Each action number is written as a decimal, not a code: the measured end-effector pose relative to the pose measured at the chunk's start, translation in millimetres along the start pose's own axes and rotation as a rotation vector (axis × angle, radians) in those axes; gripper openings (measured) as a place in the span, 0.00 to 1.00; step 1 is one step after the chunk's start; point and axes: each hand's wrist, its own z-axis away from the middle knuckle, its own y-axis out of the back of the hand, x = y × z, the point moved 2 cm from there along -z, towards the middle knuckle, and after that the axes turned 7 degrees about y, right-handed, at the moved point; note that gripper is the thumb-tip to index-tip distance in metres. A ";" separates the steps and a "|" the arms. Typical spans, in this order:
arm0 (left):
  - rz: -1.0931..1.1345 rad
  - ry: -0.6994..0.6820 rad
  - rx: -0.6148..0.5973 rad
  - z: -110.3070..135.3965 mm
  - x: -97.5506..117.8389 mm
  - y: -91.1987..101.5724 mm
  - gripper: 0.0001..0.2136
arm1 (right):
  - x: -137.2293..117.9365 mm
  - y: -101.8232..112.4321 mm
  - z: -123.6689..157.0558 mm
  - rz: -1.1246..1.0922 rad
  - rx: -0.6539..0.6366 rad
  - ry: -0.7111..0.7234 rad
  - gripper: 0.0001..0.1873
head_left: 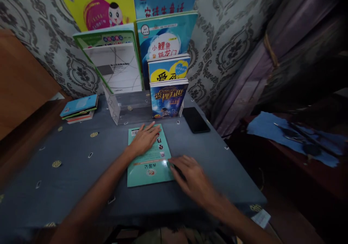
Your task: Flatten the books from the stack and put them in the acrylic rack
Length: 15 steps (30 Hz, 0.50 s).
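Glossy paper book cover [149, 157], smooth transparent plastic rack [115, 110], matt cloth table covering [73, 146], smooth wood-look panel [24, 81]

"What's behind the counter [73, 178]?"

"A pale grey covering [231, 30] with dark scrollwork; paper or cloth, I can't tell."

"And to the sides?"

"A brown wooden panel [24, 88] on the left; on the right, a purplish curtain [244, 82] gathered by a tan tie [270, 50]."

"And the light?"

"Dim, with the far right deep in shadow."

Pretty dim, right side's nearly black, small glare on the teal Journey to the West book [150, 157], edges smeary and stretched.
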 end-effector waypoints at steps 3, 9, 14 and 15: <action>-0.067 0.050 0.067 4.3 3.0 -0.1 0.16 | 20.2 -3.0 -30.5 -0.028 0.009 0.041 0.16; -0.099 0.142 0.131 14.2 3.1 0.5 0.17 | 55.8 -35.5 -89.7 -0.008 -0.022 0.034 0.21; -0.078 0.162 0.143 17.1 2.8 0.9 0.18 | 69.6 -53.8 -104.9 0.026 -0.074 0.017 0.24; -0.077 0.161 0.139 17.1 3.0 1.1 0.18 | 70.9 -55.2 -104.7 0.027 -0.073 0.016 0.24</action>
